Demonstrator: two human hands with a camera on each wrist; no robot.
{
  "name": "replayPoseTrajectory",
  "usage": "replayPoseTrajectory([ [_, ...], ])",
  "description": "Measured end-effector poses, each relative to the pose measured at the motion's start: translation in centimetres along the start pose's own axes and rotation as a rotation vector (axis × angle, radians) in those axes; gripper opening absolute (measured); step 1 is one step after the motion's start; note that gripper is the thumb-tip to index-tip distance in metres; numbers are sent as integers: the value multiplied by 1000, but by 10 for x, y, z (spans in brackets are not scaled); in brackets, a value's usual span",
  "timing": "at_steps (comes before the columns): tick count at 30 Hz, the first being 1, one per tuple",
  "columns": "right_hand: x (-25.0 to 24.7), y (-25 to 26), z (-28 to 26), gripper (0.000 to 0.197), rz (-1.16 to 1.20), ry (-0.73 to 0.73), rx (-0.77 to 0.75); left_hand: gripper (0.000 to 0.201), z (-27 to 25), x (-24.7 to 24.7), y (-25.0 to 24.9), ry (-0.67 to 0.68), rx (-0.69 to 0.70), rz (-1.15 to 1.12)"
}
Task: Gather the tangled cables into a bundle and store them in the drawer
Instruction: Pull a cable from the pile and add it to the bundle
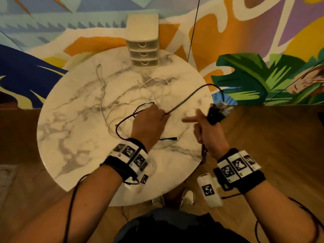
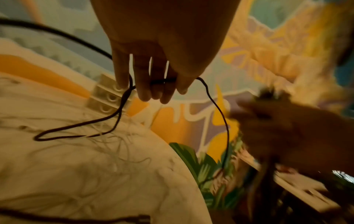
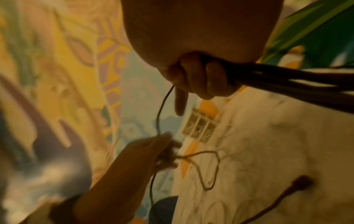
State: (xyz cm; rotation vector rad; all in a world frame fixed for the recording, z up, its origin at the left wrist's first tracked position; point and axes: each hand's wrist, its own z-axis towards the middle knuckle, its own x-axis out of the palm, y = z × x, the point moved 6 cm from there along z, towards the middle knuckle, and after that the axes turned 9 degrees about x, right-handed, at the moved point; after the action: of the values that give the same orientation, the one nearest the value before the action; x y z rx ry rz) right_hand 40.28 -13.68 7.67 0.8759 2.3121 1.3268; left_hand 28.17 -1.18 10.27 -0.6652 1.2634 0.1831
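A black cable [image 1: 185, 98] runs in the air between both hands above the round marble table [image 1: 70, 130]. My left hand [image 1: 162, 114] pinches it in its fingertips [image 2: 153, 89]; a slack loop [image 2: 76, 130] of it trails onto the tabletop. My right hand [image 1: 201, 123] grips a coiled bundle of black cable [image 1: 216, 114] at the table's right edge, index finger [image 3: 180, 103] stretched out, the other fingers curled round the bundle [image 3: 287, 81]. White cables [image 1: 154, 88] lie tangled mid-table. A black plug end [image 1: 173, 138] lies between my wrists. The small drawer unit [image 1: 143, 51] stands at the far edge, all three drawers closed.
Another white cable [image 1: 102, 92] runs along the table's left half. A painted mural wall [image 1: 254, 76] is right behind the table. Below the near edge, wooden floor and a white shoe [image 1: 189, 197] show.
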Motion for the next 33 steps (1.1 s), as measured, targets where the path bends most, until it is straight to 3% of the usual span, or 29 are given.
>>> replayPoseTrajectory([
  [2,24,10,-2,39,-64,57,-34,31,-6,5,-28,-39,147,52],
  [4,30,13,4,30,-98,19,-43,24,-14,12,-43,-19,240,86],
  [8,15,2,11,44,-138,-64,-52,19,-17,13,-16,-53,274,175],
  [11,-2,-2,9,50,-103,-108,-65,42,-7,-7,36,-77,148,291],
  [14,-8,-1,7,50,-74,-97,-82,61,-6,-17,86,45,-54,292],
  [17,-5,0,5,49,-57,-62,-90,66,-26,24,106,326,-208,-43],
  [19,-2,-1,5,49,-54,-46,-90,47,-49,57,90,426,-274,-401],
  [21,-1,-3,5,48,-51,-42,-82,27,-66,78,64,426,-374,-749],
  [24,-2,-6,4,48,-66,-66,-70,42,-75,86,27,459,-433,-1119],
  [27,-6,-6,6,47,-75,-113,-64,51,-78,74,1,638,-380,-1240],
  [30,-12,-7,9,47,-59,-156,-73,32,-77,60,-9,767,-221,-1018],
  [32,-15,-10,11,47,-84,-153,-71,31,-57,43,4,708,-167,-517],
  [33,-14,-13,12,47,-132,-143,-64,31,-39,28,11,602,-157,-226],
])
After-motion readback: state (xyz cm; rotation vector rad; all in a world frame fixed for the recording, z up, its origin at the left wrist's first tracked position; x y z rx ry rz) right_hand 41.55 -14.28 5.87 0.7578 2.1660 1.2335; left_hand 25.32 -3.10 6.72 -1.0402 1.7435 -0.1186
